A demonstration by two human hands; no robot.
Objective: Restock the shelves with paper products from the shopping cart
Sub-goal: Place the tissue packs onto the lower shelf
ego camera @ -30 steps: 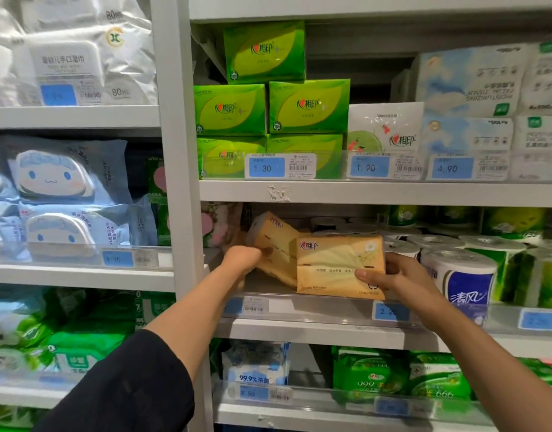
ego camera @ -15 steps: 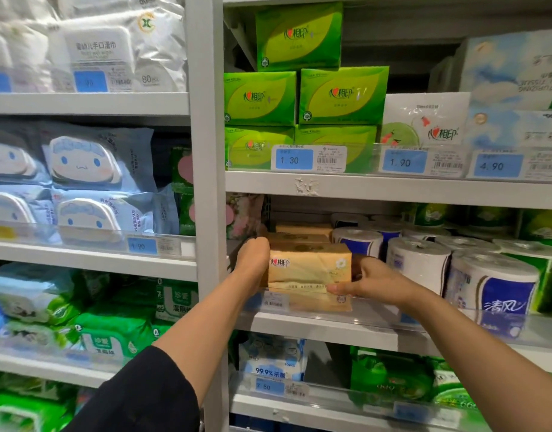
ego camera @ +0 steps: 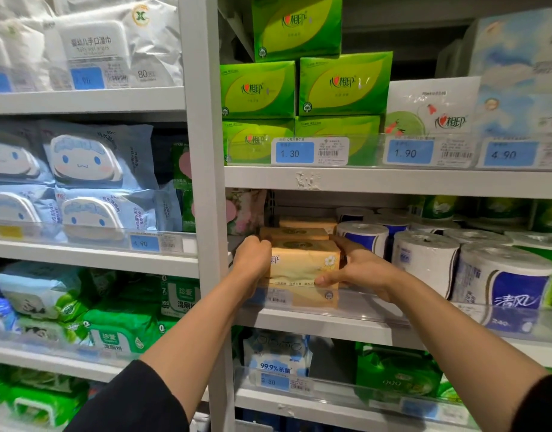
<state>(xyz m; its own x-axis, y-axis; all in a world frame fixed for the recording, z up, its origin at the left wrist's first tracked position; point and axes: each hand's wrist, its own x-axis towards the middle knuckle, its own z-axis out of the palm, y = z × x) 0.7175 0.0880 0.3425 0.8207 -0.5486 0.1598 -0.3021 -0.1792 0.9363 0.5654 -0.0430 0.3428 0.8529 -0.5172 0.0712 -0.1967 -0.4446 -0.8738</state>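
Both hands grip one yellow tissue pack [ego camera: 304,265] at mid-frame: the left hand [ego camera: 252,260] curls round its left end, the right hand [ego camera: 358,269] round its right, thumb on the front. The pack sits on the shelf [ego camera: 330,325], more packs [ego camera: 295,233] behind, toilet rolls [ego camera: 424,263] just right.

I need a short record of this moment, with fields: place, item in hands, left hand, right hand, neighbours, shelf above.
place: middle shelf of a store rack
item in hands: yellow tissue pack, at the shelf front
left hand: left hand grips the pack's left end
right hand: right hand grips its right end
neighbours: more yellow packs behind; toilet paper rolls to the right
shelf above: green tissue packs, price tag 1.30
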